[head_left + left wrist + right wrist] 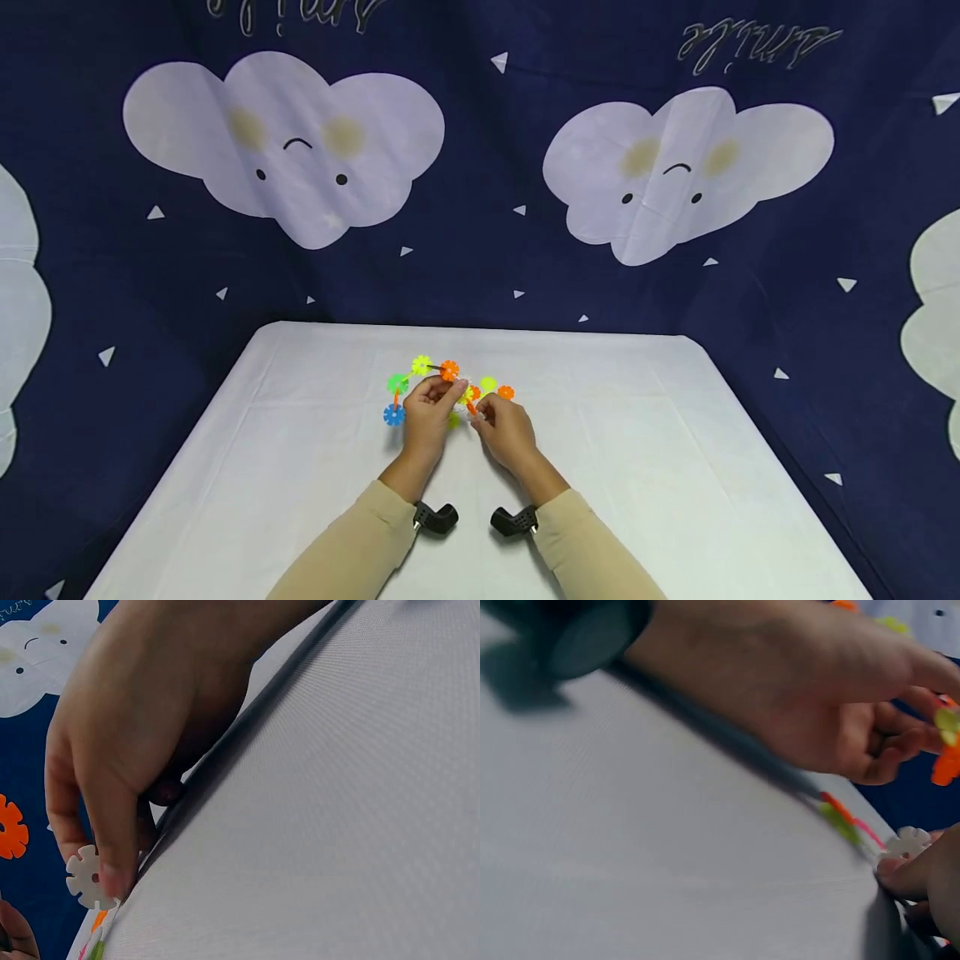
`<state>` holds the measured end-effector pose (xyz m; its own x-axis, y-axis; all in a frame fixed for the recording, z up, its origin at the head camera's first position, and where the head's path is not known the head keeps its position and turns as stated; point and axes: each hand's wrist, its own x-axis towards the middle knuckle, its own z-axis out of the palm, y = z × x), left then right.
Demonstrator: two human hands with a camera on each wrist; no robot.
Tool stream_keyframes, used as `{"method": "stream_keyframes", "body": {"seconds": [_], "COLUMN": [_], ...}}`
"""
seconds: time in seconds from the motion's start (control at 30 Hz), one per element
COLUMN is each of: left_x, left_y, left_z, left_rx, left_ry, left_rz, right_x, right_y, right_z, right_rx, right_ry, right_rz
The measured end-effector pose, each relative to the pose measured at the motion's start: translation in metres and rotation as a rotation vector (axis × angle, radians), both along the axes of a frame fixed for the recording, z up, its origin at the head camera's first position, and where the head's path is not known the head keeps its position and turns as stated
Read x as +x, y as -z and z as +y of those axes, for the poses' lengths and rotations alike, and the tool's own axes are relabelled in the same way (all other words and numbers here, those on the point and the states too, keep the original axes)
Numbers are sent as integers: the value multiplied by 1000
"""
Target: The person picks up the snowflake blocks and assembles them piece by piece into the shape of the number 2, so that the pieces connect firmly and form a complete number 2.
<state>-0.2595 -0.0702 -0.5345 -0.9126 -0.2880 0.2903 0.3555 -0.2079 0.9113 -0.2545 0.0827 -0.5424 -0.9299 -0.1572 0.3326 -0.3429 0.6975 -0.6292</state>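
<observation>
At the white disc (81, 885): the right hand (512, 429) pinched it near its notched edge, thumb against fingers.
Left hand (427, 417): just left of the white disc, with the lower fingers curled in and the fingertips closed on joined orange and yellow pieces (946, 763), held higher than the white disc.
Pink piece (868, 833): right beside the white disc, in line with a green piece (841, 823), both seen nearly edge-on; whether the white disc was already slotted into the pink one could not be told at that angle.
Linked arc: from a blue disc (393, 415) well to the left of the white disc, through a green disc (397, 384) and a yellow disc (422, 365), to an orange disc (449, 370) beyond it.
Lime disc (487, 384): beyond the white disc and to its right, near a second orange disc (506, 392).
Slotting: the step in hand looked like fitting the white disc into the linked pieces, with a good part apparently joined.
Next notch: the move seemed to call for lining up notches crosswise, the left hand steadying while the right pressed gently, without twisting earlier joints loose.
</observation>
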Motion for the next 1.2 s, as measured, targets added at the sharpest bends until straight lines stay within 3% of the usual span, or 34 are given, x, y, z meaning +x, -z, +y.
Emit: {"method": "stream_keyframes", "body": {"seconds": [0.07,0.2,0.53,0.77,1.2], "left_x": [-6,-7,-9,-9,-9], "left_y": [7,6,6,7,8], "left_z": [0,1,-1,-4,-5], "left_rx": [10,14,-6,-13,31], "left_ry": [8,24,-1,-5,18], "left_rz": [18,26,0,2,-13], "right_x": [2,4,14,18,19], "right_y": [2,2,-4,-1,0], "right_z": [5,14,16,13,8], "right_rx": [-71,-247,-736,-823,-974], "right_ry": [-35,-42,-42,-84,-86], "right_rz": [23,-18,-331,-364,-406]}}
